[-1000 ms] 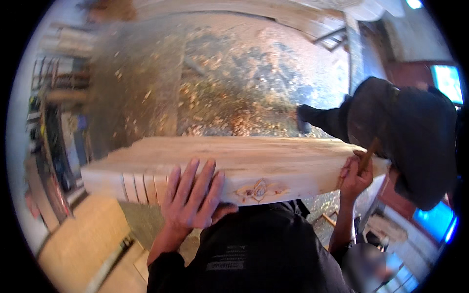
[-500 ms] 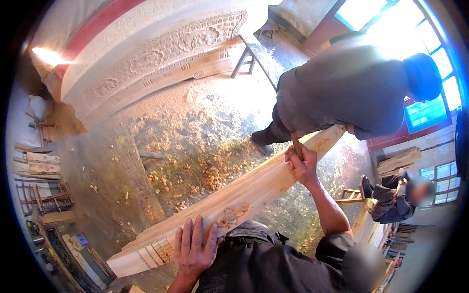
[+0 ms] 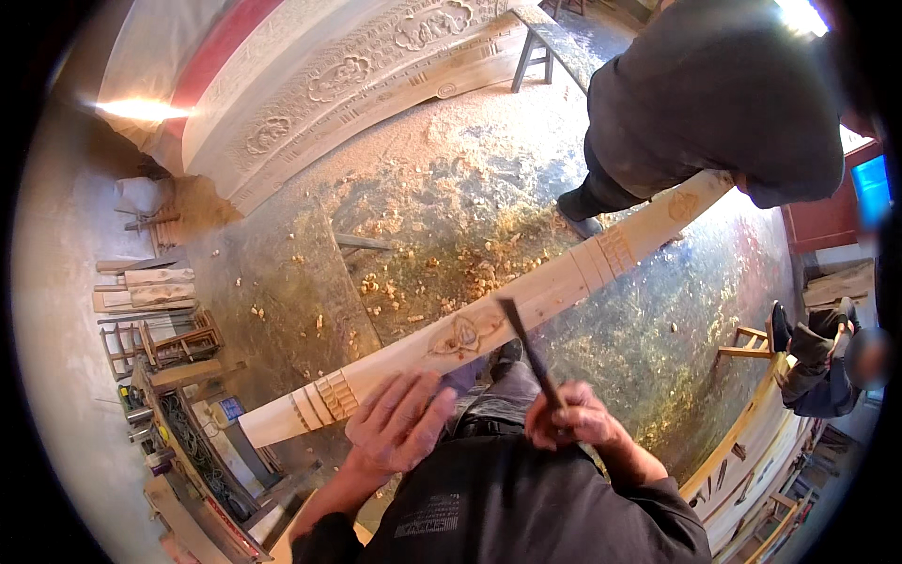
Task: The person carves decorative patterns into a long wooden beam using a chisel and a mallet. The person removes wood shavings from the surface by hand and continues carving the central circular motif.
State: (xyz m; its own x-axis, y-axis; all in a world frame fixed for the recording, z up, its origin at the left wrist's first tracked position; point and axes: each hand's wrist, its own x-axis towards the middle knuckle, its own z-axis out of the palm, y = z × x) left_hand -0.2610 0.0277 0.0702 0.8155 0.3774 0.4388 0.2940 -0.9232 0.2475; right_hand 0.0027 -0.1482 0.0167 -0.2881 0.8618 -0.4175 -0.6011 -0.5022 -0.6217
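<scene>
A long pale wooden beam runs diagonally in front of me, from lower left to upper right. A carved motif and bands of carved grooves mark its upper face. My right hand is closed around a chisel, near my waist. The dark metal shaft points up and away, its flat tip overlapping the beam in view; I cannot tell whether they touch. My left hand has its fingers stretched out at the beam's near edge, holding nothing; contact is unclear.
A co-worker bends at the beam's far end. Another person sits at the right. Wood shavings litter the floor. A large carved panel stands at the back left, near a bench. Planks and tools line the left wall.
My right hand has drawn back from the beam toward my waist, and the chisel's metal end now points away. My left hand has lifted and shifted slightly. The view has turned.
</scene>
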